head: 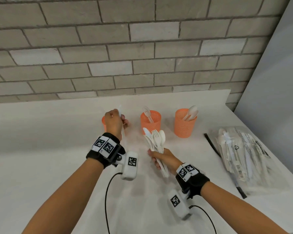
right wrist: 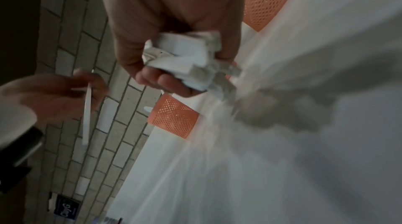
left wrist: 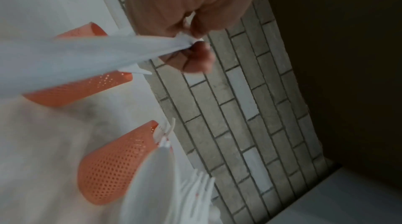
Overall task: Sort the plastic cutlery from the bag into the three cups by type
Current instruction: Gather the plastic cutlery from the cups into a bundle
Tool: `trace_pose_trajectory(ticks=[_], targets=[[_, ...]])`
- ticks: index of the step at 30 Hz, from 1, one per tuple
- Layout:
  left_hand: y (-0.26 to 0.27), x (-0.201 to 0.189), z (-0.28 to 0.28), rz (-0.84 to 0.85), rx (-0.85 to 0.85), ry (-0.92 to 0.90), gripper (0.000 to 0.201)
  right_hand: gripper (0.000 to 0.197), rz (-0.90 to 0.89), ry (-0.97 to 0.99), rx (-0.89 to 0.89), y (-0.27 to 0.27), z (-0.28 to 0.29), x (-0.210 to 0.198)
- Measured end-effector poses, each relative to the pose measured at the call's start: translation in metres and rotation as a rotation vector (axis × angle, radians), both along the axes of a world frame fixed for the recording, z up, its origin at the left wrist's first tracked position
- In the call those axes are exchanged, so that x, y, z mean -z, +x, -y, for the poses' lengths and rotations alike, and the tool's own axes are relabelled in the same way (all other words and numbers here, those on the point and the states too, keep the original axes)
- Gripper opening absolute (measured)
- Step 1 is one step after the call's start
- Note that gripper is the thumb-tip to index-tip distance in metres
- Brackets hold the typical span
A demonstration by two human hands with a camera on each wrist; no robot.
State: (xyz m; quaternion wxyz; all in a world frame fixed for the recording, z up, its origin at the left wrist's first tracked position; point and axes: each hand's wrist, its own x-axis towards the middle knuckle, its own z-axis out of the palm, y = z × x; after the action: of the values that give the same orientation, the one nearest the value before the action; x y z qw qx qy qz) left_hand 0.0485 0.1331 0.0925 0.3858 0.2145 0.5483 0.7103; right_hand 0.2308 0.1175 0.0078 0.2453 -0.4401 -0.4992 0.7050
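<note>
Three orange mesh cups stand in a row near the wall. The left cup (head: 103, 123) is mostly hidden behind my left hand (head: 118, 118), which pinches a single slim white utensil (head: 123, 132) above it; its type is unclear. The middle cup (head: 150, 121) holds forks, and the right cup (head: 185, 126) holds spoons. My right hand (head: 156, 158) grips a mixed bundle of white cutlery (head: 155, 141) by the handles, upright in front of the middle cup. In the left wrist view my fingers (left wrist: 195, 55) pinch the utensil (left wrist: 87, 59). The right wrist view shows the handle ends (right wrist: 185, 59).
The clear plastic bag (head: 240, 154) with more white cutlery lies at the right, near the table edge, with its black zip strip (head: 211, 144) along its left side. The brick wall (head: 142, 48) runs behind the cups. Wrist camera cables (head: 107, 200) trail over the white table (head: 41, 149).
</note>
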Motion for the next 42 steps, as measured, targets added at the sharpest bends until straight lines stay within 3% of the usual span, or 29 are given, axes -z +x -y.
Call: trace_pose_trajectory(ticks=[3,6,9,13,17,21,26,29,35,38,42], targets=[[0.008,0.012,0.006,-0.155,0.071,-0.162,0.018,0.004,-0.069,-0.084,-0.04,0.002,-0.012,-0.002],[0.02,0.028,0.012,-0.217,0.192,-0.238,0.008,0.01,-0.119,-0.139,-0.104,0.004,-0.021,-0.003],[0.029,0.04,0.013,-0.155,0.218,-0.292,0.001,0.02,-0.2,-0.201,-0.197,0.007,-0.028,-0.005],[0.042,0.049,0.008,-0.052,0.268,-0.352,0.016,0.028,-0.249,-0.262,-0.319,0.013,-0.035,-0.003],[0.052,0.047,0.005,-0.076,0.324,-0.336,0.012,0.032,-0.239,-0.247,-0.366,0.022,-0.039,0.0],[0.058,0.044,0.0,-0.26,0.282,-0.318,0.017,0.044,-0.228,-0.231,-0.376,0.028,-0.045,0.002],[0.064,0.042,-0.01,-0.415,0.085,-0.248,0.029,0.044,-0.24,-0.181,-0.352,0.03,-0.048,0.001],[0.059,0.04,-0.017,-0.376,0.033,-0.217,0.024,0.042,-0.252,-0.153,-0.298,0.027,-0.047,0.0],[0.053,0.048,-0.017,-0.14,0.281,-0.211,0.019,0.04,-0.253,-0.163,-0.288,0.014,-0.047,-0.002],[0.045,0.052,-0.018,-0.157,0.296,-0.242,0.026,0.038,-0.237,-0.172,-0.298,0.009,-0.044,0.0],[0.021,0.049,-0.023,-0.21,0.185,-0.221,0.031,0.028,-0.182,-0.154,-0.318,0.008,-0.041,0.002]])
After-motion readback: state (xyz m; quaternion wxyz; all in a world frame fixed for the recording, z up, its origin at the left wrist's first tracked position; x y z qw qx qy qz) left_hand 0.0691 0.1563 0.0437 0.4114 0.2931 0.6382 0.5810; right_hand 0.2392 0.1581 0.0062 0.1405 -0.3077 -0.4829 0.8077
